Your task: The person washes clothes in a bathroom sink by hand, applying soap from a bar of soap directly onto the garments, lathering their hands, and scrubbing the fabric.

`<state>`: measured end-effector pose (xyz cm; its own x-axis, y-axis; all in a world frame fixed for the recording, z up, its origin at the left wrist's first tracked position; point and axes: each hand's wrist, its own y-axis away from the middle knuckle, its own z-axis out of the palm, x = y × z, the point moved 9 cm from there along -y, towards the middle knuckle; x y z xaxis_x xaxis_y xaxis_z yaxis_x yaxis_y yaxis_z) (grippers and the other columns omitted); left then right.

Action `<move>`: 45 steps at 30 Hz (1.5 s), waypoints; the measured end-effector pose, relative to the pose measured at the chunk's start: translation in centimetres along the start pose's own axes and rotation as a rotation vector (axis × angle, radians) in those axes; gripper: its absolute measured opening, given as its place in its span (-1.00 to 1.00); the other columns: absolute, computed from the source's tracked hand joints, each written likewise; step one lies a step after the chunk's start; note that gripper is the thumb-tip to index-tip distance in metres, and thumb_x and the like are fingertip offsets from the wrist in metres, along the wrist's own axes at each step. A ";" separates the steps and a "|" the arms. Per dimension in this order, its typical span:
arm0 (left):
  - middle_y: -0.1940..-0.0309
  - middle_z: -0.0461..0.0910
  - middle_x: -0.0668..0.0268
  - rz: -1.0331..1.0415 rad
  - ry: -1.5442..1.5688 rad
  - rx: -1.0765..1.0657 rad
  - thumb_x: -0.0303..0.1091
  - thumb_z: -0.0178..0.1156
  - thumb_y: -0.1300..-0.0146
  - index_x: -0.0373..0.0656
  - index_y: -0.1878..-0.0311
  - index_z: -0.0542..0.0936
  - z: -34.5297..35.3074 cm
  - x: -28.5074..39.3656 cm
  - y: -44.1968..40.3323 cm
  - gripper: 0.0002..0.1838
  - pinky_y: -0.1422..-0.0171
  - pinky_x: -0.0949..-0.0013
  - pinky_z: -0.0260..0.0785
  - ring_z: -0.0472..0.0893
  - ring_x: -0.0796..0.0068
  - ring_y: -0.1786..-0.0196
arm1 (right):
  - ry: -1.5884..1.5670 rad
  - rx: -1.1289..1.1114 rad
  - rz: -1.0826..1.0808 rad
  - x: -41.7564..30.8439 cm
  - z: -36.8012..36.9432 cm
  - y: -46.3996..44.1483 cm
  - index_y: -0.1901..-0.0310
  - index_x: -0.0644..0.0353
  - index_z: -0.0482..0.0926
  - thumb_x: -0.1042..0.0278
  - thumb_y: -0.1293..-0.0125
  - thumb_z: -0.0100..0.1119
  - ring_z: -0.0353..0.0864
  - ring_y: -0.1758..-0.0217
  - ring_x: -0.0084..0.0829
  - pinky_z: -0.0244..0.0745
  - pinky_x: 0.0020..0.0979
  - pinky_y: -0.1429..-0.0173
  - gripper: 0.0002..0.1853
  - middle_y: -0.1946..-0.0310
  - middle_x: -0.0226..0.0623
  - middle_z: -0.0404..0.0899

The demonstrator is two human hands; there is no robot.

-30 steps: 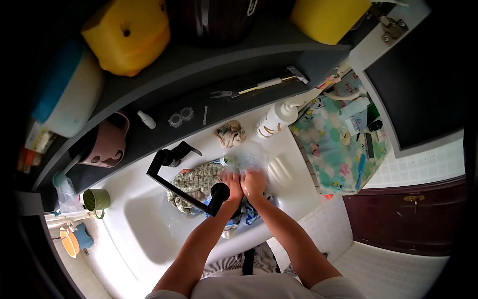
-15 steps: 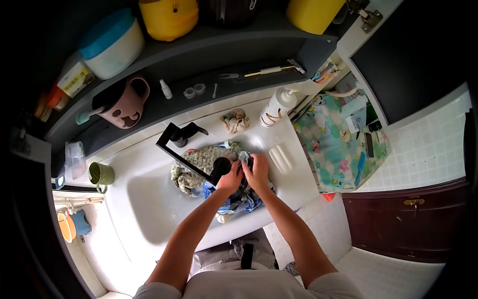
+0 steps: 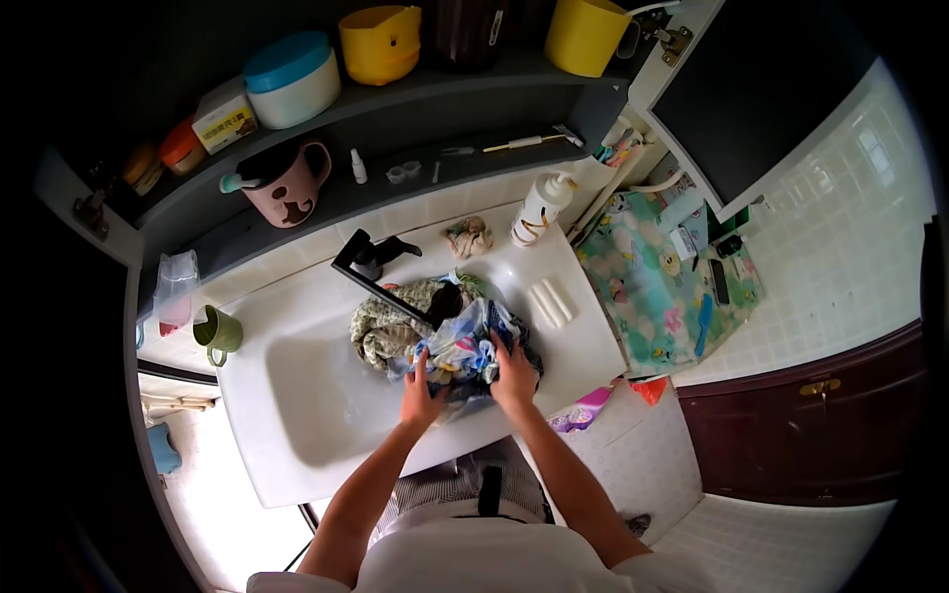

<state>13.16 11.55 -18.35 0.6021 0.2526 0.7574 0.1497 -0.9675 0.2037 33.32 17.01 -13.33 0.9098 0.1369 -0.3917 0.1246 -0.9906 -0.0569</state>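
Observation:
A bunched blue, white and patterned cloth (image 3: 463, 341) lies in the right part of the white sink (image 3: 321, 435). My left hand (image 3: 422, 392) is at its left lower edge, fingers apart and touching the fabric. On its right side my right hand (image 3: 513, 376) rests with fingers spread, some tips hidden in the folds. A greenish-grey checked cloth (image 3: 381, 331) lies heaped just left of it. The black faucet (image 3: 381, 287) reaches over both cloths, its end above the pile.
Behind the sink stand a white pump bottle (image 3: 541, 210) and a crumpled beige cloth (image 3: 469, 237). A green cup (image 3: 217, 334) is on the left corner, a pink jug (image 3: 289, 188) on the shelf. At right, a patterned cover (image 3: 643, 287) holds a blue comb (image 3: 704, 324).
Both hands have moved apart and toward my body. The blue patterned cloth is now spread on top of the pile between them. The camera view has shifted, showing more shelf at left.

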 end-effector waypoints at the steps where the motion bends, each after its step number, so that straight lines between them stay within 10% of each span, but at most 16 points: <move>1: -0.12 0.39 -0.15 -0.006 -0.019 -0.023 -0.32 0.42 -0.03 0.32 -0.51 -0.02 -0.4 0.1 -0.3 0.05 -0.07 0.05 0.45 0.54 -0.24 0.00 | -0.079 -0.079 0.069 0.6 -0.6 -0.6 -0.38 -0.26 0.30 0.49 0.04 0.24 0.59 -0.01 0.04 0.53 -0.09 0.02 -0.15 -0.13 0.09 0.50; 4: 0.13 0.58 -0.05 0.131 0.138 0.066 -0.51 0.35 -0.05 0.16 -0.30 0.43 -2.9 -0.1 -0.2 -0.30 0.01 0.15 0.47 0.60 -0.08 0.10 | -0.268 -0.018 0.088 1.8 -3.5 -1.6 -0.10 -0.12 0.63 0.57 0.08 0.22 0.68 0.32 -0.11 0.53 -0.25 0.17 -0.39 0.37 -0.14 0.70; 6: 0.28 0.66 0.04 0.028 0.429 0.040 -0.66 0.26 -0.05 -0.08 -0.04 0.66 -4.4 -0.2 0.5 -0.56 0.28 0.29 0.51 0.67 0.22 0.35 | -0.365 -0.071 0.074 0.5 -5.2 -1.0 -0.11 -0.06 0.62 0.58 0.11 0.26 0.69 0.37 -0.26 0.53 -0.31 0.21 -0.38 0.36 -0.18 0.71; 9: 0.32 0.66 0.18 -0.016 0.552 0.003 -0.79 0.13 -0.02 -0.25 0.04 0.67 -8.4 2.1 2.2 -0.59 0.46 0.50 0.48 0.63 0.55 0.51 | -0.737 -0.137 0.081 -2.0 -7.4 -0.6 -0.08 0.22 0.61 0.66 0.14 0.26 0.64 0.42 -0.50 0.52 -0.46 0.26 -0.40 0.37 -0.25 0.71; 15: 0.42 0.66 0.21 0.028 0.527 0.063 -0.78 -0.01 0.00 -0.28 0.16 0.70 -12.4 5.4 4.0 -0.60 0.42 0.50 0.48 0.62 0.56 0.51 | -1.361 0.102 0.207 -4.2 -11.6 -2.0 0.01 0.45 0.59 0.73 0.12 0.18 0.62 0.38 -0.53 0.52 -0.54 0.26 -0.51 0.36 -0.28 0.66; 22: 0.27 0.70 0.12 0.232 0.308 -0.006 -0.65 0.16 0.00 -0.11 0.04 0.69 -11.8 12.2 5.0 -0.58 0.22 0.37 0.51 0.68 0.39 0.35 | 0.210 -0.060 0.212 1.5 -6.3 -1.1 -0.35 0.17 0.27 0.09 -0.07 0.37 0.22 -0.37 0.07 0.15 0.04 -0.34 -0.18 -0.27 0.13 0.29; 25: 0.32 0.67 0.18 0.578 0.030 0.118 -0.46 0.26 -0.08 -0.04 0.07 0.68 -10.4 16.8 4.4 -0.70 0.23 0.29 0.50 0.65 0.23 0.32 | -0.227 0.305 -0.121 0.4 -6.4 -1.0 -0.39 0.16 0.15 0.01 -0.12 0.34 0.08 -0.39 0.19 0.06 0.15 -0.35 -0.13 -0.39 0.16 0.04; 30: 0.32 0.49 0.35 0.770 -0.317 0.272 -0.20 0.22 -0.20 -0.03 0.32 0.60 -4.6 20.6 0.4 -0.86 0.10 0.22 0.23 0.47 0.32 0.17 | -0.212 0.328 -0.007 0.0 -7.1 -4.5 0.51 0.24 0.53 0.13 -0.32 0.11 0.57 0.35 -0.04 0.44 -0.13 0.24 -0.64 0.48 -0.08 0.58; 45: 0.49 0.56 0.14 0.552 -0.366 0.087 -0.30 0.09 -0.14 -0.06 0.43 0.51 7.4 10.2 -11.6 -0.90 0.30 0.03 0.43 0.58 0.03 0.38 | 0.048 0.151 -0.050 1.5 5.1 -8.9 0.43 0.06 0.52 0.23 -0.13 0.06 0.57 0.22 -0.21 0.38 -0.15 0.17 -0.86 0.42 -0.29 0.60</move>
<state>23.37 25.29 -17.64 0.8336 -0.2847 0.4734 -0.2035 -0.9550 -0.2158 31.61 26.07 -18.11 0.9225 0.1819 -0.3405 0.1122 -0.9703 -0.2143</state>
